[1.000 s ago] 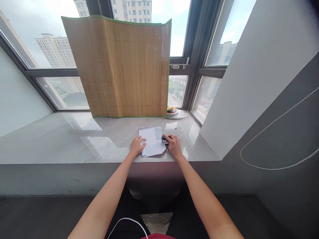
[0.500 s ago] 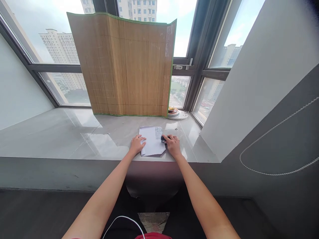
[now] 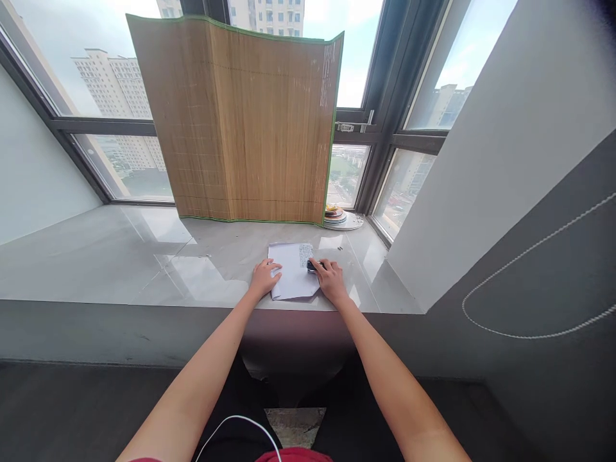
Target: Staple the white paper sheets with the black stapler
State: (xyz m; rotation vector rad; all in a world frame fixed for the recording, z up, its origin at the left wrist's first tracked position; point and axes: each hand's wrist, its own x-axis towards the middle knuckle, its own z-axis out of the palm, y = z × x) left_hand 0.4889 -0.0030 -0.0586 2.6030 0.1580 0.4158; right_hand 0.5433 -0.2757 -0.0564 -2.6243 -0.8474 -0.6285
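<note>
A small stack of white paper sheets (image 3: 292,276) lies on the grey stone window ledge (image 3: 144,269) in front of me, with a patch of printed text at its top right corner. My left hand (image 3: 264,277) rests flat on the left edge of the sheets. My right hand (image 3: 328,279) grips a small dark stapler (image 3: 312,264) pressed against the paper's right edge, near the printed patch. Most of the stapler is hidden under my fingers.
A bamboo mat (image 3: 240,122) edged in green stands upright against the window behind the paper. A stack of round plates (image 3: 337,217) sits at the back right corner. A white wall (image 3: 481,160) closes the ledge on the right.
Both hands stay on the paper and stapler. My right hand has shifted slightly left over the paper's edge. The view has tilted a little.
</note>
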